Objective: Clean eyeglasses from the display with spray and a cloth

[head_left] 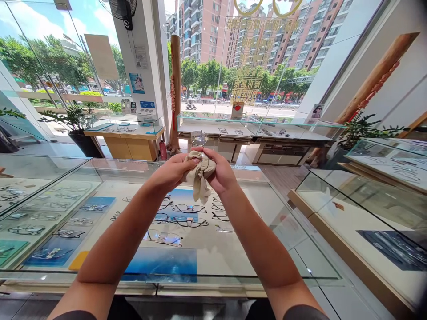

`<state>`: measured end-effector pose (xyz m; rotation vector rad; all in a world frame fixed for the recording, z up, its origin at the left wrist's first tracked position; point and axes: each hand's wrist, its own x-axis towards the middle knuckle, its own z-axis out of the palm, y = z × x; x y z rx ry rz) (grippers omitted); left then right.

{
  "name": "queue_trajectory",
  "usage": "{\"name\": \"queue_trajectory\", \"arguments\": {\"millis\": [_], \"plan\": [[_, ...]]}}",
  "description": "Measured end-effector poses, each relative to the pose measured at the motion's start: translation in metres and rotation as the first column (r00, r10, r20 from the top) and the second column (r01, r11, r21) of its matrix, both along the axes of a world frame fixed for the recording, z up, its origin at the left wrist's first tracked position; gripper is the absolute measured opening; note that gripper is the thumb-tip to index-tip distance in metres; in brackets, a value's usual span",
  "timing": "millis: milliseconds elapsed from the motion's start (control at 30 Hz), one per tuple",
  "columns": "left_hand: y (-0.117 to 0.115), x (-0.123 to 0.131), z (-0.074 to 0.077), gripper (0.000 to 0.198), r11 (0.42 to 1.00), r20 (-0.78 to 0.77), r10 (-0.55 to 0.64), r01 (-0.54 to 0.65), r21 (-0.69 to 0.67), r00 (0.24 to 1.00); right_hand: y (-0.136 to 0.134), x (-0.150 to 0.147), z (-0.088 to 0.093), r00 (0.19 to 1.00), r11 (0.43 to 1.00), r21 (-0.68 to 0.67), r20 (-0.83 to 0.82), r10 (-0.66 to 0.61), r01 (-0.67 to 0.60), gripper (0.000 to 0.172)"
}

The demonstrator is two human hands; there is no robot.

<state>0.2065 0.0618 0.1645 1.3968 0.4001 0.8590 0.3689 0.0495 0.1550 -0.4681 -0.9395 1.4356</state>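
Both my hands meet over the glass counter, around a crumpled beige cloth (200, 171) whose loose end hangs below. My left hand (175, 169) is closed, its thumb pressing on the cloth. My right hand (220, 171) is wrapped round the cloth's other side. Beyond my fingers rises a round clear lens with a thin rim, part of a pair of glasses (199, 138). The rest of the glasses is hidden by cloth and fingers. Beneath, several pairs of eyeglasses (189, 209) lie inside the display case (230, 262).
A second display case (333, 213) stands at the right. Further low cases (213, 129) line the window, with a red fire extinguisher (163, 150) and a wooden post (175, 89) between them. Potted plants (80, 133) stand left and right.
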Motion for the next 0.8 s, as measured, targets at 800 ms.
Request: {"name": "queue_trajectory", "arguments": {"millis": [800], "plan": [[0.009,0.008,-0.007,0.07,0.969,-0.068,0.235,-0.228,0.096,0.97,-0.002,0.002,0.001,0.98,0.98,0.006,0.023,-0.197,0.196,0.016]]}}
